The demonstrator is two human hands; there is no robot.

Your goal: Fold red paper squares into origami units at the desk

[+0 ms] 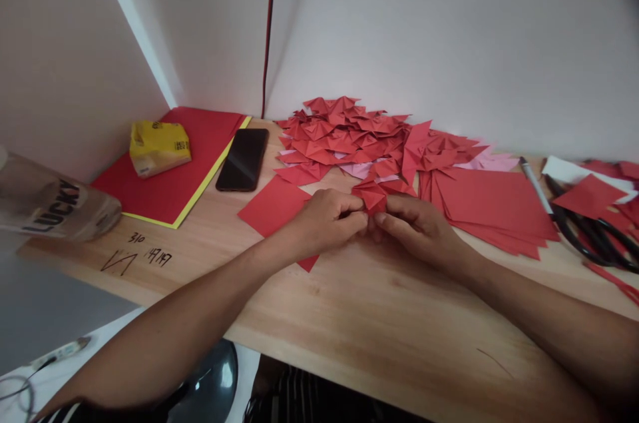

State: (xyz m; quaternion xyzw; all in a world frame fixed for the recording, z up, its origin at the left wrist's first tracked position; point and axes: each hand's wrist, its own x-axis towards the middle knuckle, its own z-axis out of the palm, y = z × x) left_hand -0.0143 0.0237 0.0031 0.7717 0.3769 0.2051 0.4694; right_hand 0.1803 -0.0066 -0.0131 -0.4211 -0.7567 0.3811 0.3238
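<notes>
A small red folded paper piece [370,195] is pinched between my two hands above the wooden table. My left hand [332,218] grips its left side, thumb and fingers closed. On its right side, my right hand [417,223] has thumb and fingers pressed together. Some fingertips are hidden behind the hands. Flat red paper [274,204] lies under and beside my left hand. A stack of red paper sheets [499,200] is just right of my right hand. Behind the hands rises a heap of red folded paper pieces [344,133], with some pink ones in it.
A black phone [243,160] and large red sheets [164,200] with a yellow pack [160,146] lie to the left. A clear bottle [60,200] is at far left. Black-handled scissors [584,236], a pen [536,184] and paper scraps are at right. The wall stands behind the table [399,330].
</notes>
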